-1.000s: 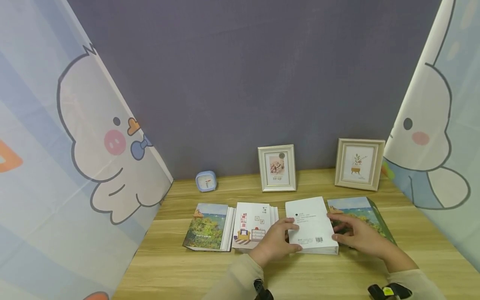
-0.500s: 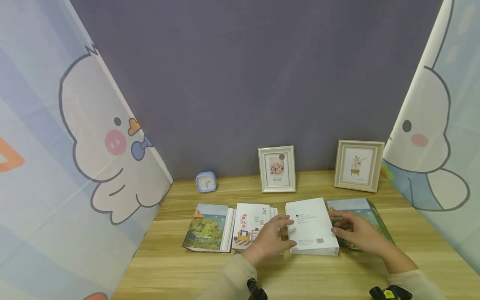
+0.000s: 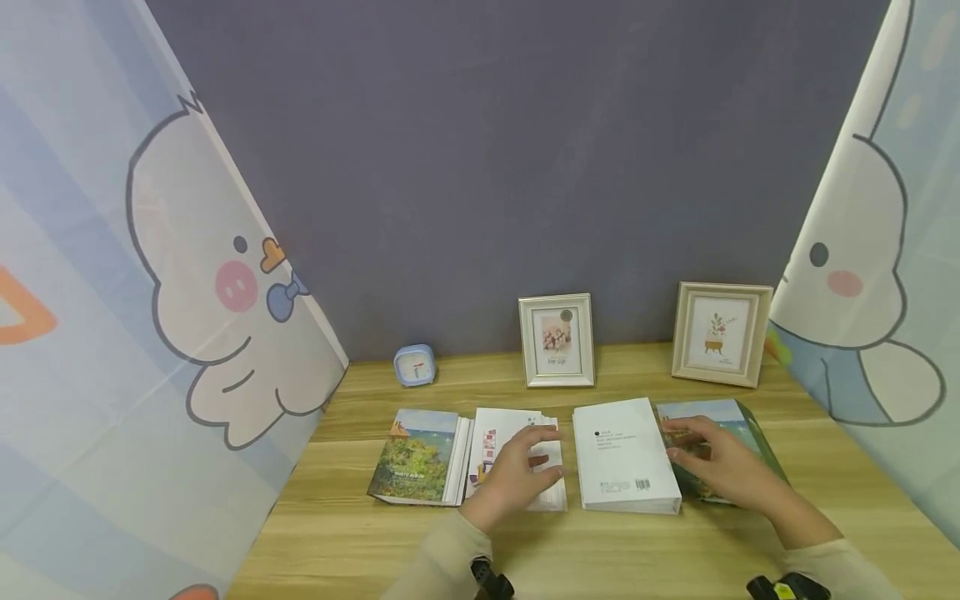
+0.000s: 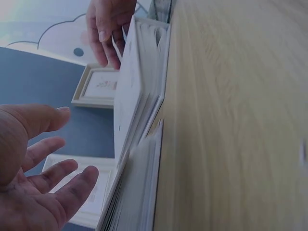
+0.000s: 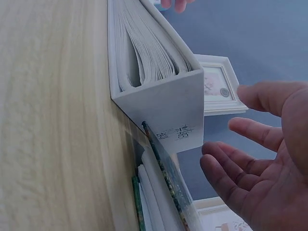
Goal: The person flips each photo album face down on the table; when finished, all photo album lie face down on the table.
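A thick white photo album (image 3: 622,458) lies back cover up on the wooden table, its barcode near the lower edge. Left of it my left hand (image 3: 513,475) hovers over a second white album (image 3: 553,492) with a furniture drawing, partly hiding its cover. That hand's fingers are spread and hold nothing in the left wrist view. My right hand (image 3: 723,467) is beside the thick album's right edge, over a painted-landscape album (image 3: 720,410). In the right wrist view its relaxed fingers are apart from the white spine (image 5: 178,115), which carries small dark lettering.
Another landscape album (image 3: 412,458) lies at the far left of the row. Behind stand a small blue clock (image 3: 415,365), a silvery picture frame (image 3: 557,340) and a cream picture frame (image 3: 722,333). A grey backdrop (image 3: 525,167) rises behind the table, with cartoon-printed curtains (image 3: 225,275) at both sides.
My left hand has let go of the thick white album and moved left over the drawn-cover album. My right hand has come off its right edge. The album stays put.
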The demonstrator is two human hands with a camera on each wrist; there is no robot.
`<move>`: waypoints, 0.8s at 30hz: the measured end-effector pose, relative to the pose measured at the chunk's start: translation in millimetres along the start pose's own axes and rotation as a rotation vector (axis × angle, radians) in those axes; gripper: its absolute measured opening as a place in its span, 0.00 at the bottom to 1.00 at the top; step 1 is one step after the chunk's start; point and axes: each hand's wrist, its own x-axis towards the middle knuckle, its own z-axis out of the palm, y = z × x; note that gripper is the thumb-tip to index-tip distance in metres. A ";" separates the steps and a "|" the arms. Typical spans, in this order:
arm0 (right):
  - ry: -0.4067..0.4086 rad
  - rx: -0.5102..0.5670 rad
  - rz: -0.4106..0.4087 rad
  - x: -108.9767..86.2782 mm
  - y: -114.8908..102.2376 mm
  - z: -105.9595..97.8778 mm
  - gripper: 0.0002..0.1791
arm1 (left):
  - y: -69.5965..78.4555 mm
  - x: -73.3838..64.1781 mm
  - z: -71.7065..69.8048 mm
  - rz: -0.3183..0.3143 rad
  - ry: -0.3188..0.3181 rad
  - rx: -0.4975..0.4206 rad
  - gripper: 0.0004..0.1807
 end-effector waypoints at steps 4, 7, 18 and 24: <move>0.022 -0.009 -0.025 1.3 -1.4 1.0 0.23 | -4.1 -5.5 -12.4 0.010 0.028 -0.018 0.26; 0.035 -0.018 -0.027 2.4 -1.4 1.9 0.23 | -10.3 -8.6 -21.1 0.043 0.049 -0.016 0.26; 0.036 0.005 -0.061 12.8 -11.7 7.6 0.24 | -23.8 -19.7 -55.4 0.120 0.085 0.017 0.27; 0.018 0.004 -0.059 17.9 -15.0 14.0 0.24 | -28.6 -29.2 -67.7 0.122 0.090 -0.015 0.28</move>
